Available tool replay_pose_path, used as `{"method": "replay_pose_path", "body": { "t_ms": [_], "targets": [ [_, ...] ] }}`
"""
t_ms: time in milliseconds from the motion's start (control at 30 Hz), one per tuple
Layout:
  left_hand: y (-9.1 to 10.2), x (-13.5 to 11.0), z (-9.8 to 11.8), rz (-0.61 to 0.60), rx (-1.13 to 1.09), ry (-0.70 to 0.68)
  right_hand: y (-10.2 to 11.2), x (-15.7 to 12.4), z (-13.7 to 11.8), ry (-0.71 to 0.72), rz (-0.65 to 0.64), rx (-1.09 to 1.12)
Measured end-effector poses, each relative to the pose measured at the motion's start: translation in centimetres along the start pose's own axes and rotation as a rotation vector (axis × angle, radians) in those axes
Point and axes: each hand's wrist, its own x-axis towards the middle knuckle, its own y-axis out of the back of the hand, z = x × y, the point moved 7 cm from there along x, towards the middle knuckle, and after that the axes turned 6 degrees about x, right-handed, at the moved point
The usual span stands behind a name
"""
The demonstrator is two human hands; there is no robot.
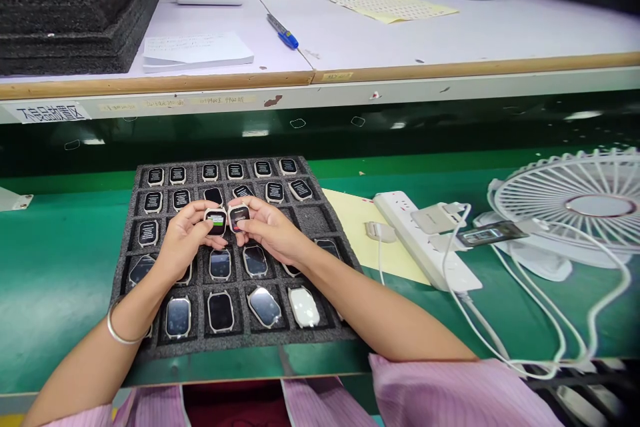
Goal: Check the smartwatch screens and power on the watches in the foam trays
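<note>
Two watches up over the tray, side by side, faces up: L watch (215, 221) lit w/ a white/green patch, R watch (239, 218) mostly dark w/ a bit of red low down. L hand (186, 240) has the L watch pinched btwn thumb & fingers; R hand (273, 232) same grip on the R watch, thumb over lower part of the screen. Below: dk grey foam tray (200, 345) w/ rows of pockets, more watches in them, many of the far ones showing text; white piece (304, 307) in nr row, R of ctr. Tray's on green table (65, 233). To its R: yellow paper (350, 220), then white power strip (425, 248) w/ plugs & cables, then white fan (575, 203). Raised shelf behind: blk foam stack (75, 30) far L, notepad (197, 50), blue pen (284, 32).
</note>
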Motion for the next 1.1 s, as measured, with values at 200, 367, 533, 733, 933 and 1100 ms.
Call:
{"method": "replay_pose_path", "body": {
  "t_ms": [200,367,533,733,933,1100],
  "targets": [
    [0.0,0.1,0.0,-0.003,0.015,-0.019,-0.1,0.0,0.1,-0.004,-0.007,0.012],
    [-0.1,0.1,0.2,0.005,0.045,-0.037,-0.1,0.0,0.1,0.007,-0.014,-0.018],
    [0.0,0.1,0.2,-0.004,0.046,-0.038,-0.1,0.1,0.1,0.005,-0.018,-0.028],
    [0.2,0.5,0.4,0.012,0.064,-0.095,0.1,0.3,0.0,0.029,0.021,-0.016],
    [-3.0,-4.1,5.9,-0.143,-0.002,-0.188,-0.2,0.4,-0.3,0.06,0.011,0.021],
    [-10.1,-13.0,7.9,-0.815,-0.411,0.067,-0.8,0.2,-0.3,0.071,-0.049,-0.044]
  ]
}}
